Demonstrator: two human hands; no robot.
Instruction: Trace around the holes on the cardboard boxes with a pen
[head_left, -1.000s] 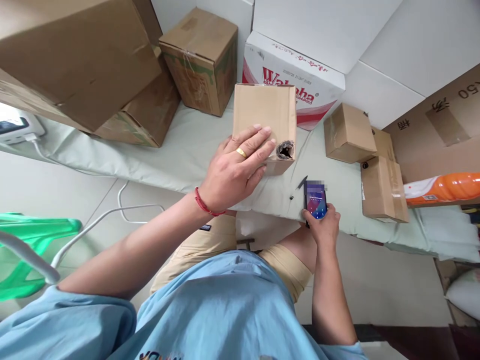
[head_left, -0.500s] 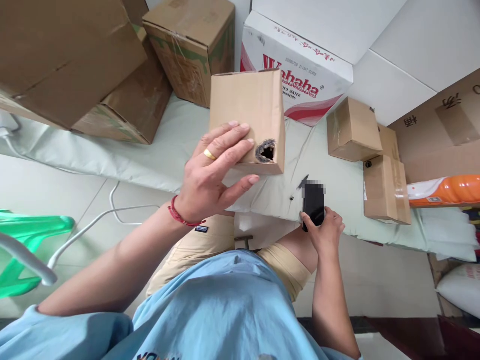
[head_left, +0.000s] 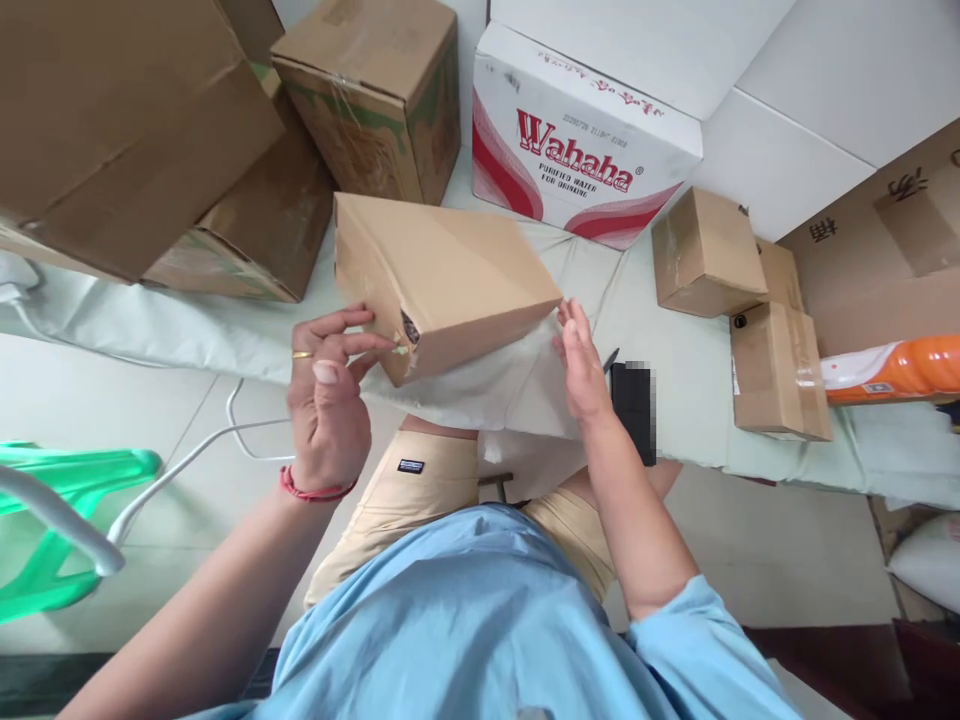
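Note:
A plain brown cardboard box (head_left: 450, 265) lies on its side in front of me, long side facing up. At its left end a ragged dark hole (head_left: 409, 326) shows, with a small pale-green bit at its edge. My left hand (head_left: 330, 385), with a ring and a red bracelet, has its fingers bent against that end, the tips close to the hole. My right hand (head_left: 581, 360) is open, fingers straight, at the box's right corner. Beside my right wrist the black phone (head_left: 634, 415) lies at the table's front edge, partly hidden. A dark pen-like tip (head_left: 612, 358) shows behind it.
Behind the box stands a white-and-red Wahaha water carton (head_left: 585, 150). Larger cartons (head_left: 367, 100) fill the back left. Small boxes (head_left: 705, 250) and an orange bottle (head_left: 900, 370) lie on the right. A green stool (head_left: 75, 530) and a white bent tube (head_left: 180, 450) are at lower left.
The box has been turned, so its holed end now faces left. My right hand has let go of the phone and moved left to the box. My left hand has moved left and down.

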